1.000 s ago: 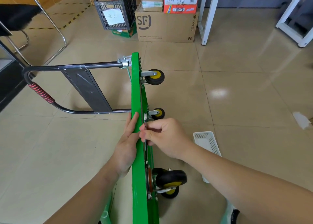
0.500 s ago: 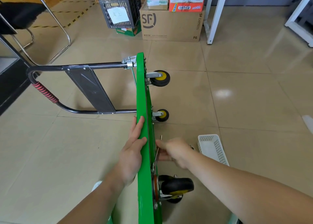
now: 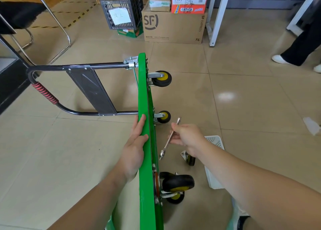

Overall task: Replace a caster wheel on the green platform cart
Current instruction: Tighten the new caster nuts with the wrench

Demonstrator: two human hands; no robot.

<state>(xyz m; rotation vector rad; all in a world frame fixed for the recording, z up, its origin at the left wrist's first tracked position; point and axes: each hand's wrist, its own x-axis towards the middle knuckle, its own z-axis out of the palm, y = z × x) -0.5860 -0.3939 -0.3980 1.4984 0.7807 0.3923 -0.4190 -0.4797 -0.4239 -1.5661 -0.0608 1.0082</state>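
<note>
The green platform cart (image 3: 144, 94) stands on its side edge, its underside facing right and its black handle (image 3: 76, 67) lying out to the left. Yellow-hubbed caster wheels show at the far end (image 3: 161, 79), the middle (image 3: 164, 117) and the near end (image 3: 178, 183). My left hand (image 3: 136, 146) rests flat on the deck's upper edge, fingers straight. To the right of the deck, clear of it, my right hand (image 3: 188, 138) holds a silver wrench (image 3: 169, 139). A loose caster (image 3: 188, 158) lies on the floor below that hand, partly hidden by my wrist.
A white plastic basket (image 3: 212, 160) sits on the tiles under my right forearm. Cardboard boxes (image 3: 173, 27) and a black crate (image 3: 121, 9) stand beyond the cart. A chair frame (image 3: 59, 26) is at far left, white table legs (image 3: 212, 21) and a person's legs (image 3: 298, 49) at far right.
My right hand has come away from the cart's underside to the right with the wrench in it. The loose caster now shows on the floor. My left hand stays on the deck edge.
</note>
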